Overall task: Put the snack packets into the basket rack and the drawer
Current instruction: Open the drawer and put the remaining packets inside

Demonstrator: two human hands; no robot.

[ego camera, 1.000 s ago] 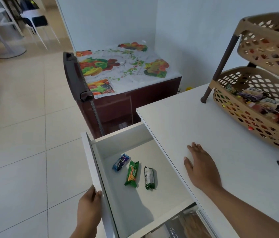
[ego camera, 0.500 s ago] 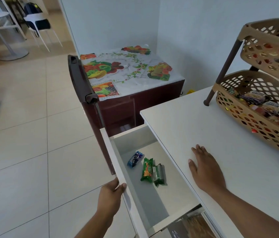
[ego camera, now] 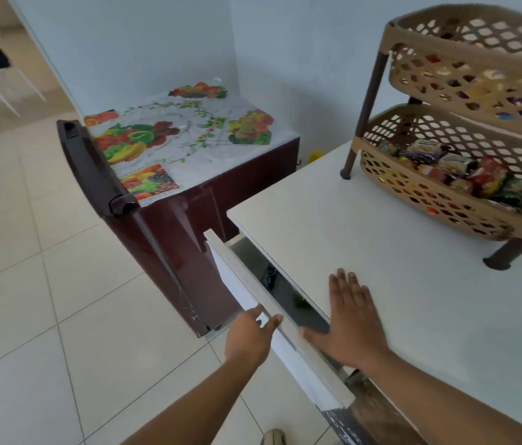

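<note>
White-fronted drawer at six o'clock is open only a crack, snack packets lying inside, and with my left hand curled over its top edge and my right hand flat and empty on the surface, thumb overhanging the gap, I judge a hard shove could pinch fingers.

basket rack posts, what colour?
Dark brown posts, set against tan lattice baskets. The head view shows it best.
</note>
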